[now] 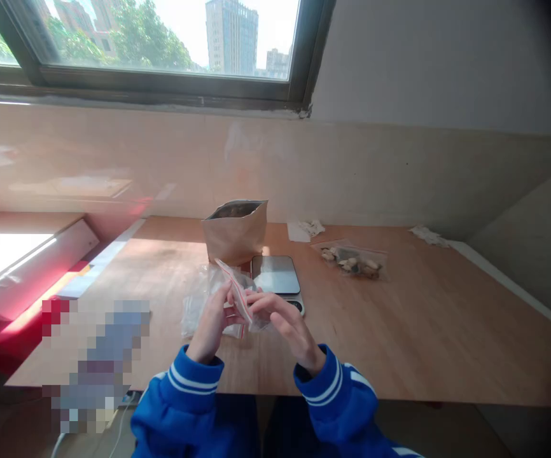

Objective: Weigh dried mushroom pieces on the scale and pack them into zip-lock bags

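A clear zip bag (235, 287) with a red-lined top strip is held upright between my two hands. My left hand (214, 321) grips its left side, fingers closed on the plastic. On the other side, my right hand (285, 321) pinches the bag near its red strip. Beneath and left of them lies a loose pile of clear zip bags (193, 312). Just behind my right hand sits a kitchen scale (275, 275) with a silver plate and nothing on it; my hand partly covers its front panel. A brown kraft pouch (237, 235) stands with its mouth open behind the scale.
To the right lies a zip bag of pale and dark pieces (352, 261), perhaps dried mushrooms. White crumpled paper (306, 229) rests at the table's back edge, and more paper (429, 236) lies farther right. A blurred-out patch (108, 356) covers the table's left front.
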Demonstrator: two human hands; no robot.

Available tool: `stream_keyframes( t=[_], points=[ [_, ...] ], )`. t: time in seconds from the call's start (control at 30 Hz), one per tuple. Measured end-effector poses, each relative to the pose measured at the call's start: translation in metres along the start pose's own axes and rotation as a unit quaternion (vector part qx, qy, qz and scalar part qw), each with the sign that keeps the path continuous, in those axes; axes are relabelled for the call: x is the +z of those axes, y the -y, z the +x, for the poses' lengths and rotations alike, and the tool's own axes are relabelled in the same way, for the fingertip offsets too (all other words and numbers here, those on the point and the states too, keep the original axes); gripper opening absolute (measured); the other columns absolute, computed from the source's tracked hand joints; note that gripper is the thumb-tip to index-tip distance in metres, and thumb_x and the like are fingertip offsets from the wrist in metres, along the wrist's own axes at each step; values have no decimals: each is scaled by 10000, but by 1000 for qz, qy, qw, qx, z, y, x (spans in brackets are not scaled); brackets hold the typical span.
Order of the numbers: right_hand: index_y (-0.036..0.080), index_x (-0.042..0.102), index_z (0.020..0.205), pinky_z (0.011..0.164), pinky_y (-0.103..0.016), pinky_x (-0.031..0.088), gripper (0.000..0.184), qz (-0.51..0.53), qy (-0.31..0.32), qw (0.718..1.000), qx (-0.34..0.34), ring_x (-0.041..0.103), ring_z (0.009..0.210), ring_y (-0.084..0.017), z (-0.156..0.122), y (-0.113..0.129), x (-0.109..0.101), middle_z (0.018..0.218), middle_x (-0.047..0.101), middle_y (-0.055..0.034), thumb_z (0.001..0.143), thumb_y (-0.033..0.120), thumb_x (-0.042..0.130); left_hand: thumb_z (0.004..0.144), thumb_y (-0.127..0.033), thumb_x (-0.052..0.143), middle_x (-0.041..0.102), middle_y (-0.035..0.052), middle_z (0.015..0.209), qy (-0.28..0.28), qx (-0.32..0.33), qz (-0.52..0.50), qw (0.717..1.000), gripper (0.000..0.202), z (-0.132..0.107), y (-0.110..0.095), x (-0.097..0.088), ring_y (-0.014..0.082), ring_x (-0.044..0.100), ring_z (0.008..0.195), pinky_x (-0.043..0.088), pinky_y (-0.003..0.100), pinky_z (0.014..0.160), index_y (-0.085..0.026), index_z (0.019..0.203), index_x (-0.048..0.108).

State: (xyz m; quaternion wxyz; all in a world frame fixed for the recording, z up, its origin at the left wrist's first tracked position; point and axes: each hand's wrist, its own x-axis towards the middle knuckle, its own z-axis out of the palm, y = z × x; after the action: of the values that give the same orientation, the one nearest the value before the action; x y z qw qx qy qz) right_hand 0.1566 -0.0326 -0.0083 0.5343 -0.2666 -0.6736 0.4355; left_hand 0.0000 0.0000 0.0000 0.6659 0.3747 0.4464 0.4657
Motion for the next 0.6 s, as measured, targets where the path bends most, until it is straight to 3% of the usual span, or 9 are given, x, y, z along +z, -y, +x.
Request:
stream_keyframes(
  t=[0.07, 0.17, 0.23, 0.33, 0.47, 0.6],
  points=[
    [211, 656, 925, 1109, -428, 248, 430, -40, 7, 999, 9, 551, 1139, -219, 6, -1, -2, 1048, 668, -66, 965, 427, 286, 751, -617, 516, 629, 45, 724, -14, 17, 38, 999, 472, 2, 0, 0, 184, 630, 689, 524, 303, 603, -175, 609, 431],
    [206, 620, 863, 960, -370, 399, 350, -120, -22, 991, 62, 607, 944, -191, 23, -4, -1, 900, 661, -42, 940, 437, 369, 737, -602, 550, 608, 44, 730, -46, 70, 107, 991, 460, 4, 3, 7, 188, 623, 754, 519, 271, 601, -158, 625, 512],
    [201, 581, 864, 788, -311, 460, 252, -160, -33, 982, 93, 597, 813, -170, 35, -6, 0, 861, 635, -27, 878, 439, 497, 769, -584, 524, 624, 58, 820, -67, 93, 118, 986, 434, 7, 6, 12, 192, 620, 797, 508, 262, 587, -155, 764, 590],
    [197, 546, 827, 654, -267, 441, 207, -187, -29, 976, 107, 556, 714, -146, 51, -4, 0, 810, 601, -12, 828, 404, 557, 854, -571, 382, 639, 73, 881, -92, 121, 124, 981, 472, 15, 7, 16, 192, 615, 797, 491, 278, 595, -166, 913, 616],
    [201, 528, 790, 669, -265, 421, 126, -217, -18, 971, 99, 542, 729, -143, 57, -4, -1, 799, 584, -2, 829, 320, 524, 873, -487, 427, 586, 38, 755, -96, 220, 285, 928, 411, 24, 4, 11, 175, 575, 754, 447, 287, 688, -180, 727, 657],
    [207, 489, 748, 713, -284, 401, 112, -281, -19, 955, 88, 515, 749, -152, 59, -6, -6, 778, 556, -1, 834, 278, 481, 903, -436, 392, 527, 22, 690, -78, 258, 394, 879, 417, 26, -3, 11, 160, 529, 692, 392, 280, 666, -186, 666, 626]
  ],
)
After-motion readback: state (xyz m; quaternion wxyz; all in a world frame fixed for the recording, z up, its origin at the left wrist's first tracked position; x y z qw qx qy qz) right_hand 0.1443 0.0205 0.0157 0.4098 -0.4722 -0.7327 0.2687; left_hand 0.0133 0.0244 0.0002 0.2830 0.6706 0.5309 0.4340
